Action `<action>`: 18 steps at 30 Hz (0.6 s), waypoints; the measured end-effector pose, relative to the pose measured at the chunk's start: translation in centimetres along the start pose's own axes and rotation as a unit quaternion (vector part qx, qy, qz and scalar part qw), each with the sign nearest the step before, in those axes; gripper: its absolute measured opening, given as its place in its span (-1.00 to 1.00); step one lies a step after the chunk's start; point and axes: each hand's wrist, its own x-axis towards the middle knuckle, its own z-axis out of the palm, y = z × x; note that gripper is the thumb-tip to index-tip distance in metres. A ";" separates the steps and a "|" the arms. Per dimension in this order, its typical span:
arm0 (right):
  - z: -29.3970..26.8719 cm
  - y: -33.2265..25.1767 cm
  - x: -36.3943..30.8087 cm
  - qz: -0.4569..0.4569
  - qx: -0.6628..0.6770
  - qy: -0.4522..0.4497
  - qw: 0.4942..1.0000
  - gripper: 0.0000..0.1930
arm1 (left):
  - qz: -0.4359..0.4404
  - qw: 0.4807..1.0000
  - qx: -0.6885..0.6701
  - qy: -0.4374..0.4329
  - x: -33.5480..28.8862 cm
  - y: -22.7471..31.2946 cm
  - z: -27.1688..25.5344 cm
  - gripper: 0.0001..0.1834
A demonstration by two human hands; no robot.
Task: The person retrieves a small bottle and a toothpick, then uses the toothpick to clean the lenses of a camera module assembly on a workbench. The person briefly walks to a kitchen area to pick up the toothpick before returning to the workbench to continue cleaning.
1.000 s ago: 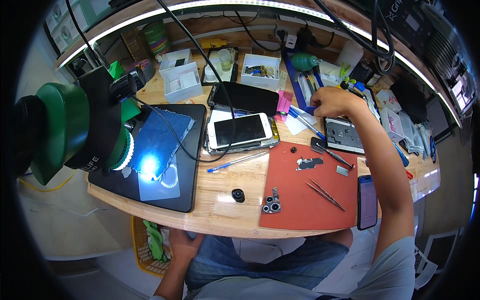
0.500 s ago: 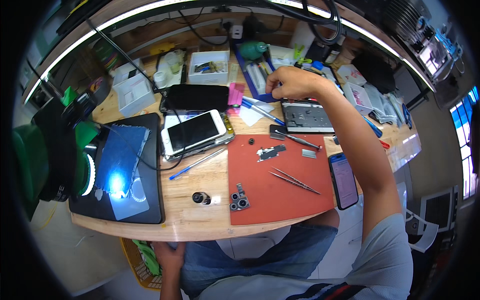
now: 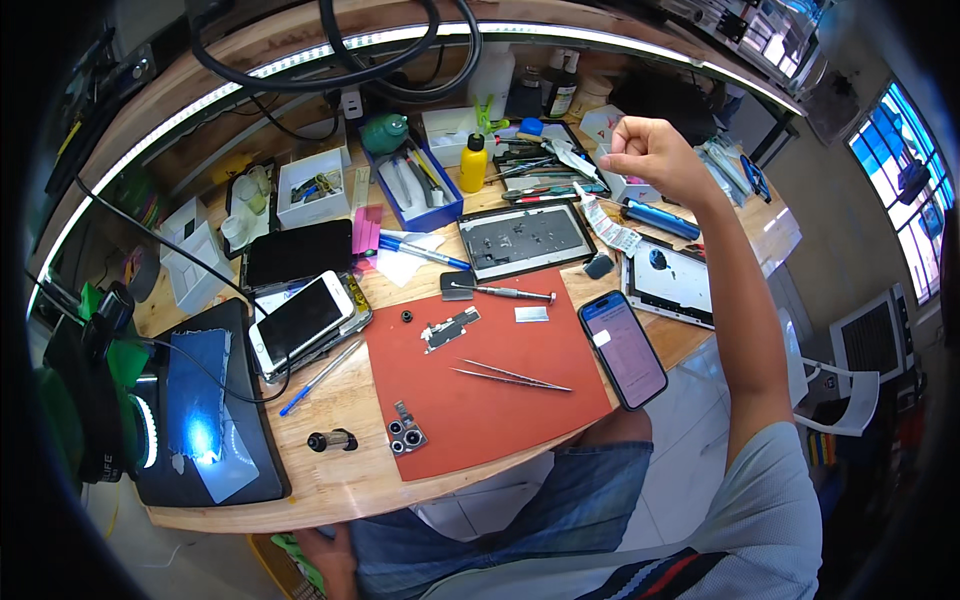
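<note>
My right hand [image 3: 657, 165] is raised over the back right of the bench, its fingers curled closed; whatever they hold, if anything, is hidden. Behind and below it is a small white box [image 3: 626, 188]. My left hand [image 3: 328, 556] rests low by my thigh, its fingers mostly hidden below the table edge. On an orange-red mat [image 3: 500, 425] lie metal tweezers [image 3: 512, 376], a phone circuit board [image 3: 450, 329], a camera module [image 3: 405, 435] and a small screwdriver [image 3: 505, 293]. A lit smartphone [image 3: 624, 350] sits at the mat's right edge.
A white phone [image 3: 310, 320] lies on phone parts at left, near a pen [image 3: 320, 377]. Behind the mat are a dark panel [image 3: 525, 240], a blue tray [image 3: 430, 212] and a yellow bottle [image 3: 473, 165]. A small dark bottle [image 3: 332, 440] lies in front.
The view has turned to the right. My right hand has left the blue tray and moved right, above the small white box. My left hand stays low by my thigh.
</note>
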 end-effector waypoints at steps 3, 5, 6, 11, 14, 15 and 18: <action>-0.4 3.4 0.0 -0.009 0.036 0.015 0.999 -0.75 | 0.014 0.999 0.024 0.029 0.0 -0.6 0.3 -0.40; -0.6 4.7 0.0 0.002 0.045 0.014 0.999 -0.75 | -0.003 0.999 0.018 0.028 0.2 -0.5 0.5 -0.39; -0.8 5.7 0.4 0.025 -0.013 0.009 1.000 -0.73 | -0.011 0.999 0.016 0.029 0.4 0.0 0.4 -0.39; -1.4 8.7 1.0 0.064 -0.104 -0.006 0.993 -0.71 | 0.011 0.999 0.025 0.027 0.8 0.3 0.5 -0.36; -1.7 9.5 0.6 0.094 -0.120 0.035 0.988 -0.75 | -0.003 0.999 0.044 0.019 0.7 0.1 0.6 -0.35; -2.0 9.1 0.4 0.098 -0.121 0.050 0.987 -0.75 | -0.008 0.998 0.056 0.032 0.4 -0.5 0.7 -0.34; -2.5 10.1 0.5 0.105 -0.116 0.105 0.982 -0.70 | -0.018 0.996 0.071 0.049 0.3 -0.8 1.0 -0.34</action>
